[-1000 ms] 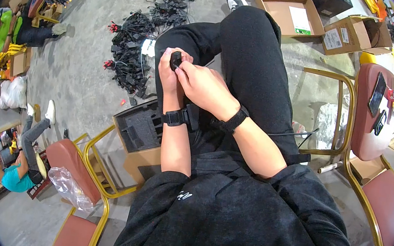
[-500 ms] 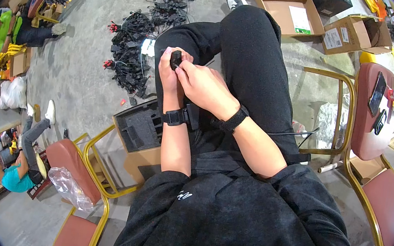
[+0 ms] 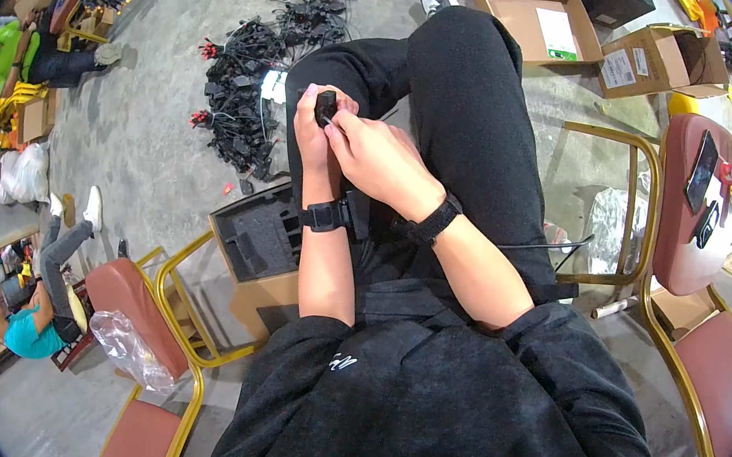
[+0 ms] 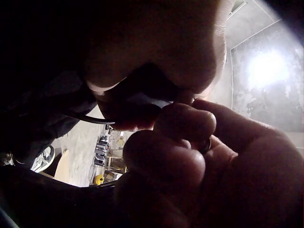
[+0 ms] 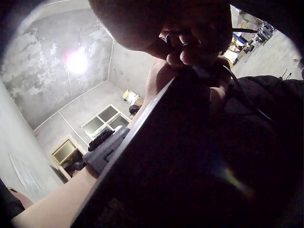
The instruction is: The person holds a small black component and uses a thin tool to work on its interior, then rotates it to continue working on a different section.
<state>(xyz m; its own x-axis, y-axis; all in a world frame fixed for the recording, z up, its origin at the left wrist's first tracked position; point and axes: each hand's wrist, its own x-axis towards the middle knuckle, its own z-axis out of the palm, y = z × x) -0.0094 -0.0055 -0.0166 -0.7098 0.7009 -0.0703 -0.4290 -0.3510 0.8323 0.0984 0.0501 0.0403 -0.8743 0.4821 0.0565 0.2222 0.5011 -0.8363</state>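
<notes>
In the head view a small black object point(image 3: 325, 109) sits between the two hands, above the lap. The left hand point(image 3: 312, 134) grips it, fingers curled round its far side. The right hand point(image 3: 382, 158) reaches across from the right, thumb and fingertips pinching at the object's lower end. Both wrist views are dark: the left one shows the curled fingers of a hand point(image 4: 175, 137) close against the other hand, and the right one shows fingertips point(image 5: 185, 54) meeting. What exactly the right fingertips pinch is hidden.
A heap of black cabled devices point(image 3: 239, 101) lies on the floor beyond the left knee. A foam-lined box point(image 3: 258, 237) stands by the left forearm. Chairs flank both sides, the right one point(image 3: 687, 215) bearing a phone. Open cardboard boxes point(image 3: 537, 20) stand at the far right.
The black object has tilted slightly between the fingers, and the view has shifted a little. Both hands keep nearly the same place and hold.
</notes>
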